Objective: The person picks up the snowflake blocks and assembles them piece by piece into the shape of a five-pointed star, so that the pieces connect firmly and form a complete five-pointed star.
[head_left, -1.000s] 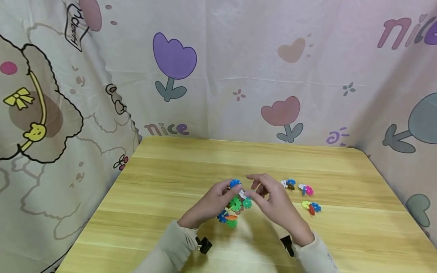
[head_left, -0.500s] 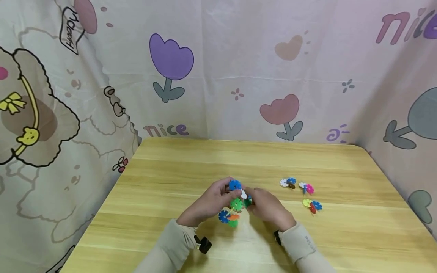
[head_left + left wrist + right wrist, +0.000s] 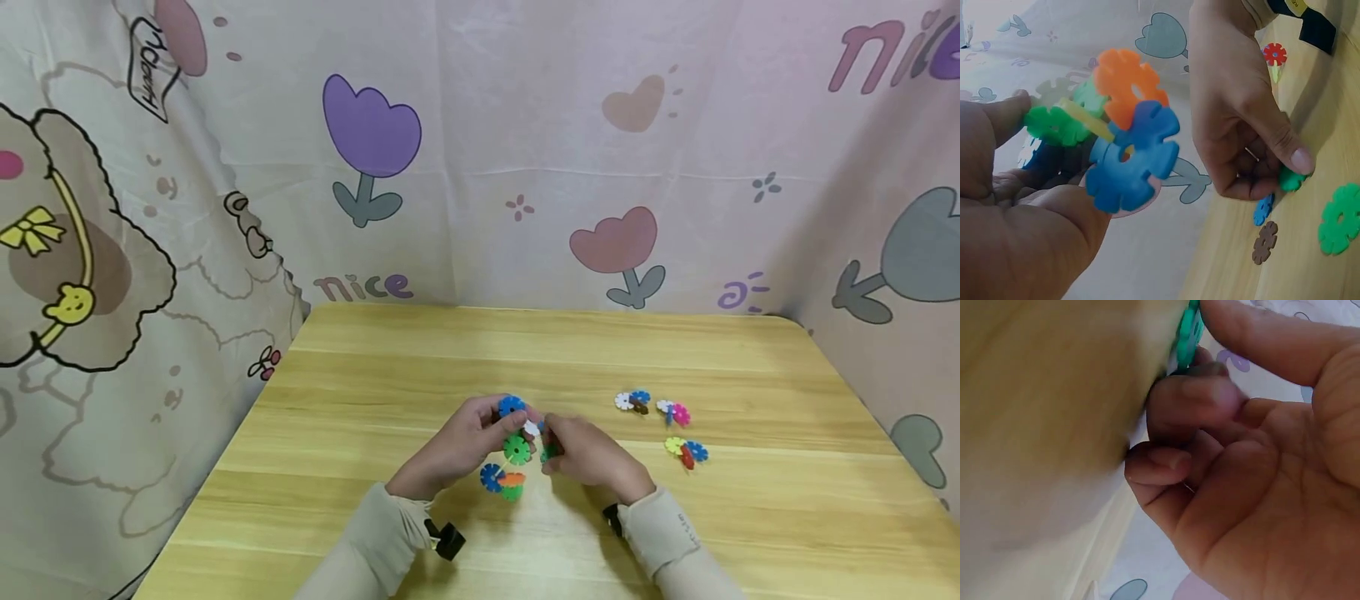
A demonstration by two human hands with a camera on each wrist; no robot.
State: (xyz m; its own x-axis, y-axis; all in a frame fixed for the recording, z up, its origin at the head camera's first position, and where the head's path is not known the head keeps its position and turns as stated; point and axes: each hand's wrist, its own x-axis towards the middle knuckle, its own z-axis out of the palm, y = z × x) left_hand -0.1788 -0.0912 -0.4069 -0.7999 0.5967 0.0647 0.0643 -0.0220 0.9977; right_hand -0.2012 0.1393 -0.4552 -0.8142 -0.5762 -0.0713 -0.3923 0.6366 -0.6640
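Thumb and fingers of the right hand (image 3: 596,454) pinch a small green disc (image 3: 1293,179), with the other fingers folded toward the palm. At its 9 o'clock, the left hand (image 3: 472,442) grasps a build (image 3: 516,450) of linked flower-shaped discs, thumb laid across it.

With 12 o'clock toward the backdrop (image 3: 495,167) in the head view, the build sits at the left hand's 3 to 5 o'clock, raised off the counter (image 3: 360,375). Its visible long axis runs roughly 12 to 6, leaning toward 7, with an upper blue disc (image 3: 512,407) at one end and a lower blue disc (image 3: 492,477) beside an orange disc (image 3: 513,479) at the other.

The left wrist view shows the lower blue disc's face, the yellow disc (image 3: 1087,119) nearly edge-on, and a brown disc (image 3: 1264,242) below the right fingertips; whether that one is joined to anything, I cannot tell. The right wrist view gives the curled fingers and the pinched disc almost edge-on.

Farther out from the right hand lie a white-blue-brown cluster (image 3: 637,407) at 1 o'clock, a white-blue-pink cluster (image 3: 679,414) at 2 and a yellow-red-blue cluster (image 3: 687,457) at 3.
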